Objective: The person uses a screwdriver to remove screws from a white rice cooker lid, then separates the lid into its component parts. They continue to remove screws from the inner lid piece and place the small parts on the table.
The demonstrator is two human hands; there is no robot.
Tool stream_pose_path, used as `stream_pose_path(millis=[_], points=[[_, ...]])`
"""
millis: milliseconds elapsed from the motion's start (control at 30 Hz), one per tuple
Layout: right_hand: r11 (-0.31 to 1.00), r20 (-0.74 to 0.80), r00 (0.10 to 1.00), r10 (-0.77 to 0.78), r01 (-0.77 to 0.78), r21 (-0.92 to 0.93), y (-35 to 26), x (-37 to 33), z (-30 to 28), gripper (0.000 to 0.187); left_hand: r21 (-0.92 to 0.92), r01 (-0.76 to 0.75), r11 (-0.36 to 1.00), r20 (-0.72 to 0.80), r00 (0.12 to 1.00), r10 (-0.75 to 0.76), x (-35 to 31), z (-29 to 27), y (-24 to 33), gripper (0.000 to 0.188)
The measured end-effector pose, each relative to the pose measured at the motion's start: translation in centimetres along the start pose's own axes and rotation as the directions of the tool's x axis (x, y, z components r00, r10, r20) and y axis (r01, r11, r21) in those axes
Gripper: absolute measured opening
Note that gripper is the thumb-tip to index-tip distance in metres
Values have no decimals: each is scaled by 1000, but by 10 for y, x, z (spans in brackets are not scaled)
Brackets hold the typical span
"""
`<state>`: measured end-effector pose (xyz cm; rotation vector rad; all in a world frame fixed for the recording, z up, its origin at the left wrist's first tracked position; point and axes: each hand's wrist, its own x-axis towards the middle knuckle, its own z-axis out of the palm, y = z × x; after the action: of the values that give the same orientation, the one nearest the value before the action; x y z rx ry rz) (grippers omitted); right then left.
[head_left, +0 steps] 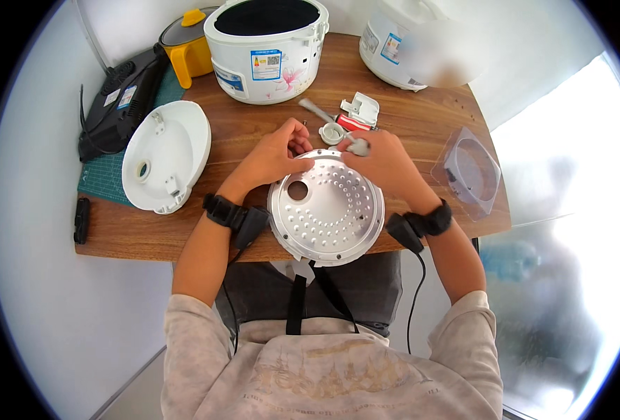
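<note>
A round dimpled silver metal lid plate (324, 217) with a hole left of its middle rests tilted at the table's near edge, in front of me. My left hand (282, 150) is at its far left rim, fingers curled and thumb against the metal. At the far right rim, my right hand (380, 161) has its fingers closed; a small blurred whitish piece (357, 147) shows at them. Just beyond lie a red-handled tool (352, 123), apparently a screwdriver, a small round white cap (332, 133) and a white plastic part (361, 109).
A white outer lid (166, 157) lies left on a green cutting mat (103, 178). Behind stand an open white rice cooker body (264, 70), a yellow pot (191, 59) and another white cooker (394, 52). A black device (124, 101) is far left, a clear plastic piece (492, 183) right.
</note>
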<state>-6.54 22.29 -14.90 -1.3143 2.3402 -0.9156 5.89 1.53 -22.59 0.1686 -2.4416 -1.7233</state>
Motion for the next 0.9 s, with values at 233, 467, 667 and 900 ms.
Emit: stream_pose_path(millis=[233, 467, 667, 900], points=[[967, 54, 998, -16, 29, -253, -6, 31, 29, 22, -78, -41, 996, 36, 998, 44, -1, 0, -12, 52], [938, 103, 993, -57, 88, -336, -4, 39, 29, 19, -55, -30, 998, 30, 999, 32, -1, 1, -8, 51], [921, 134, 979, -156, 193, -337, 3, 48, 33, 22, -79, -5, 997, 20, 1000, 7, 0, 0, -8, 51], [925, 187, 976, -111, 170, -341, 2, 55, 32, 29, -61, -14, 998, 22, 1000, 16, -1, 0, -4, 48]])
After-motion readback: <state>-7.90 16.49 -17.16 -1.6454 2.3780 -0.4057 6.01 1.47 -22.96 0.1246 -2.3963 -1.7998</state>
